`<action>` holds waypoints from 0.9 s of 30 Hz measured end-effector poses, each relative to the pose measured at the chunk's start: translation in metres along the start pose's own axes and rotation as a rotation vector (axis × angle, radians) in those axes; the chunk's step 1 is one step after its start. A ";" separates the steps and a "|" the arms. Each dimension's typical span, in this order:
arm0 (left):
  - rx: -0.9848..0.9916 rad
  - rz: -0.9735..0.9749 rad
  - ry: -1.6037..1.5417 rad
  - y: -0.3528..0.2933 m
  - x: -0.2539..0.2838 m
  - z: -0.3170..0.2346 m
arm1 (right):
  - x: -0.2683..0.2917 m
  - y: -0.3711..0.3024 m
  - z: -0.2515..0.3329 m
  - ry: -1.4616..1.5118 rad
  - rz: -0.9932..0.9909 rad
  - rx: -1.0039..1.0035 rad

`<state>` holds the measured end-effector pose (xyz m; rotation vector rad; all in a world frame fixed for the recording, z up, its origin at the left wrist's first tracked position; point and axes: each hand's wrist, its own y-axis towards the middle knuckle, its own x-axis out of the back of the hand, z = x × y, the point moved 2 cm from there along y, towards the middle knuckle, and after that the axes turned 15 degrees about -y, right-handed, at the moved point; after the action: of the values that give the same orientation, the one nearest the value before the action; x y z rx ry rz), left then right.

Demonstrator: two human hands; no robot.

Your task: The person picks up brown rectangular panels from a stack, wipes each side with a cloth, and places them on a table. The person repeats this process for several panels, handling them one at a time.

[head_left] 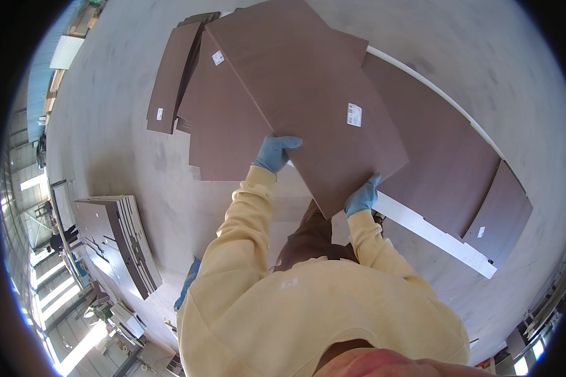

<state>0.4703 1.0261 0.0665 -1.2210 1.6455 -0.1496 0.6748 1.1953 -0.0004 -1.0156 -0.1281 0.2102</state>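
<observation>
In front of me a large flat brown panel (308,81) is held tilted, with a white label (354,115) on its face. My left hand (277,152), in a blue glove, grips its left edge with the thumb on top. At the near right corner my right hand (363,195), gloved alike, is closed on the panel's edge; its fingers are partly hidden. Beneath and to the left lie other brown panels (223,141), partly covered by the held one. More brown panels (434,138) rest to the right, along a white strip (434,232).
At the far left a fanned stack of brown panels (173,75) lies on the grey floor (119,81). Nearer on the left stands another stack of panels (116,242) with light edges. Something blue (188,283) is beside my left arm. Shelving and workshop equipment line the left rim.
</observation>
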 end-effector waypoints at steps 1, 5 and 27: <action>-0.014 0.014 -0.008 0.004 0.021 -0.017 | -0.019 0.002 -0.012 0.004 0.005 0.000; 0.035 -0.064 0.069 0.022 0.114 -0.075 | -0.078 -0.002 -0.069 -0.099 -0.033 0.042; -0.363 -1.189 1.609 0.057 0.308 -0.286 | -0.049 0.079 -0.054 -1.534 0.376 0.758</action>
<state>0.2293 0.6925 -0.0365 -2.5300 1.8258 -2.0722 0.6292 1.1795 -0.0958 0.0793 -1.1515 1.2534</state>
